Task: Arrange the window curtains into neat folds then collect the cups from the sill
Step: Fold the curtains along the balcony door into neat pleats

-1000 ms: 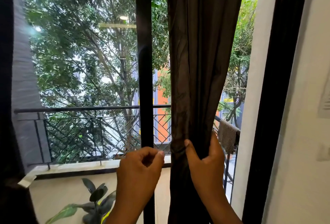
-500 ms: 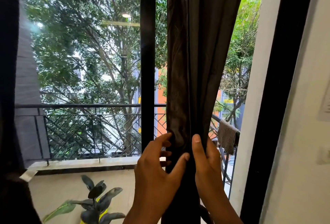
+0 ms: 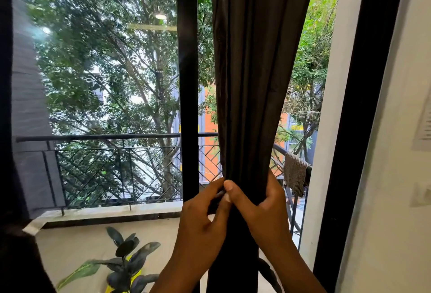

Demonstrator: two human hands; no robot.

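A dark brown curtain [image 3: 256,71] hangs in the middle of the glass window, gathered into narrow vertical pleats at waist height. My right hand [image 3: 261,204] wraps around the bunched fabric from the right, thumb across the front. Beside it, my left hand [image 3: 203,218] pinches the curtain's left edge, its fingertips meeting the right thumb. A second dark curtain [image 3: 9,106] borders the far left edge. No cups or sill surface show in this view.
A black window mullion [image 3: 187,82] stands just left of the curtain. Outside are a balcony railing [image 3: 112,138], a cloth draped on it [image 3: 295,173] and a potted plant [image 3: 126,257]. A white wall [image 3: 396,152] closes the right side.
My left hand moved right from beside the mullion onto the curtain's left edge. Both hands have drawn the folds tighter together.
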